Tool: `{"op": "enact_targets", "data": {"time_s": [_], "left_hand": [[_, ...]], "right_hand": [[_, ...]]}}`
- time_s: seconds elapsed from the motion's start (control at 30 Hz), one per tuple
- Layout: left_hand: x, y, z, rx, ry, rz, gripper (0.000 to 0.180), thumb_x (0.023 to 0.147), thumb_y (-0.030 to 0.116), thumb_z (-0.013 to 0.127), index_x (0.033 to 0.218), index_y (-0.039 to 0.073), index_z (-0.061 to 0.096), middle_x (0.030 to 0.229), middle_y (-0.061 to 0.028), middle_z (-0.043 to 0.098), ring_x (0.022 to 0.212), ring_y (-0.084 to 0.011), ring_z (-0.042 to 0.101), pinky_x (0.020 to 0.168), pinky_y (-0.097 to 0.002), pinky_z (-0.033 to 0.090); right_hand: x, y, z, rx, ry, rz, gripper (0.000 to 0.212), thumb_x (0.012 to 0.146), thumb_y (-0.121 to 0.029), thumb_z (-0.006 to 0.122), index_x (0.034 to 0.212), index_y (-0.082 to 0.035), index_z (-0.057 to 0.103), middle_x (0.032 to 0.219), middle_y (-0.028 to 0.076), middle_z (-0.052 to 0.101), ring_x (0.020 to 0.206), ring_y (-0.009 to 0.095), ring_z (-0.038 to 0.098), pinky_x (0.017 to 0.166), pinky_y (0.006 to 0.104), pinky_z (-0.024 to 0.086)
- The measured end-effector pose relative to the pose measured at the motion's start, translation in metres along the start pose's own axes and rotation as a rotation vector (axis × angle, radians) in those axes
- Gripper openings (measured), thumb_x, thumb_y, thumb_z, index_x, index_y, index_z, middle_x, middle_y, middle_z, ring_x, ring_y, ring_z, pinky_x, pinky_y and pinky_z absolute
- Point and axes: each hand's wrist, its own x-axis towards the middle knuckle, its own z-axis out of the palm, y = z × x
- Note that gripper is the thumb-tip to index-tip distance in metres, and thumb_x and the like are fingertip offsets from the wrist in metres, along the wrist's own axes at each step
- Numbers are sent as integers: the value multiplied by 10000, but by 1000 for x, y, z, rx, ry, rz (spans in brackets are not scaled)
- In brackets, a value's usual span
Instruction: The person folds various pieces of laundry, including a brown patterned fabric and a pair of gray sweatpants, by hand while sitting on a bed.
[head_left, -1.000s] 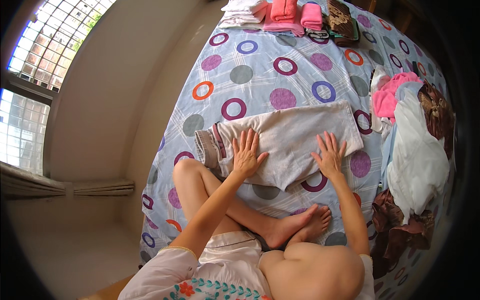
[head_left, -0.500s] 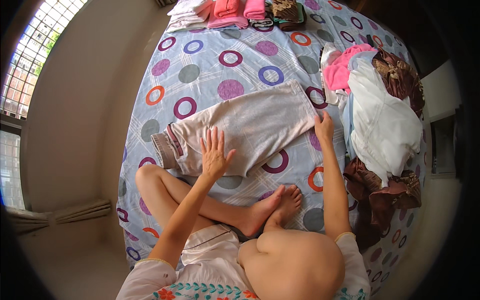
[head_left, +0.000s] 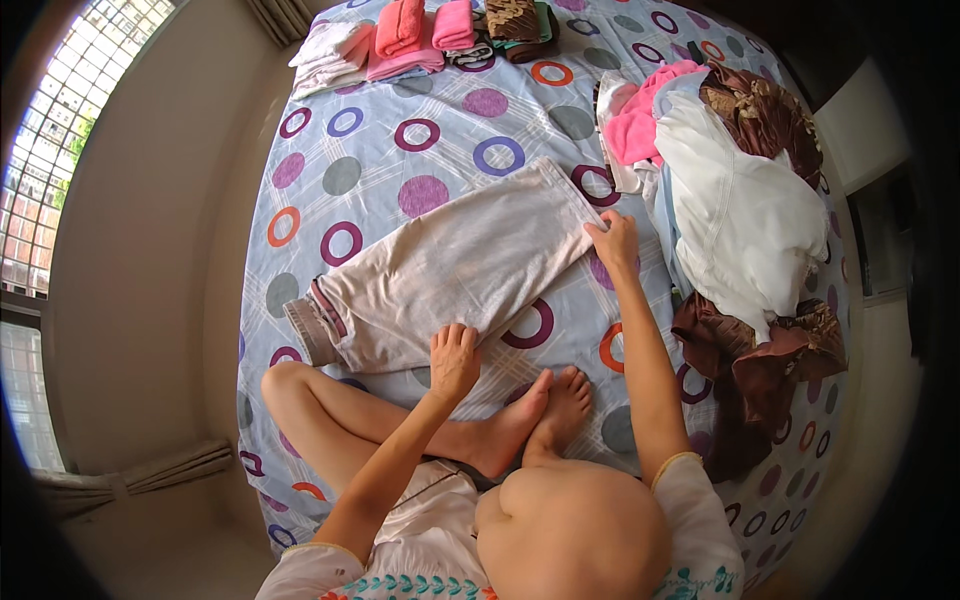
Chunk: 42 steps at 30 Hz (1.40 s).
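Note:
A pair of pale grey trousers (head_left: 460,260), folded lengthwise, lies slantwise on the bed in front of me. Its gathered waistband end, with a dark red strip, is at the left, and the straight hem is at the upper right. My left hand (head_left: 456,362) is at the near edge of the trousers with its fingers curled down onto the cloth. At the right end, my right hand (head_left: 614,242) pinches the near corner of the hem between thumb and fingers.
A patterned bedsheet (head_left: 350,130) covers the bed under my crossed legs (head_left: 400,420). Folded towels and clothes (head_left: 400,28) stand in stacks at the far edge. To the right lies a loose heap with a white garment (head_left: 735,205), pink cloth (head_left: 635,125) and brown satin cloth (head_left: 745,370).
My left hand has gone from lying flat with spread fingers on the trousers to their near edge, its fingers now curled. My right hand keeps hold of the hem corner. The view has shifted slightly.

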Motion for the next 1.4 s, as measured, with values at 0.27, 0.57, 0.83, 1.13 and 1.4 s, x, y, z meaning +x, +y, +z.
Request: {"op": "enact_targets", "data": {"time_s": [0.27,0.57,0.83,1.13,1.4], "left_hand": [[-2,-5,3,-50,-95,-36,201,660,19,542,857,52,522,817,-113,505,793,-301,483,690,-389,405],[1,-5,4,-104,-193,-24,152,689,26,515,836,41,546,811,-122,506,785,-309,503,699,-389,426],[40,13,0,0,27,130,391,772,161,561,1142,62,484,1185,-130,446,1138,-339,377,927,-410,338],[48,-8,25,188,-236,10,604,832,461,418,1322,127,304,1397,-123,203,1295,-332,131,1015,-540,54],[110,-59,20,257,-316,-307,722,798,574,402,1366,176,197,1435,-110,55,1314,-333,28,991,-587,45]], "right_hand": [[43,15,-9,1080,-526,305,133,757,-122,633,801,-9,579,722,13,568,608,93,525,551,207,431],[28,52,18,624,-266,244,179,651,-143,660,725,6,593,655,60,590,582,124,525,558,261,422],[22,15,9,71,-186,73,482,668,-391,670,915,10,570,862,196,590,806,313,568,716,368,440],[10,17,17,2,-162,-111,445,687,-283,666,980,15,512,937,223,530,915,376,501,776,435,411],[29,7,23,69,-266,68,546,614,-356,694,962,36,542,962,232,572,895,360,545,793,402,425]]}}
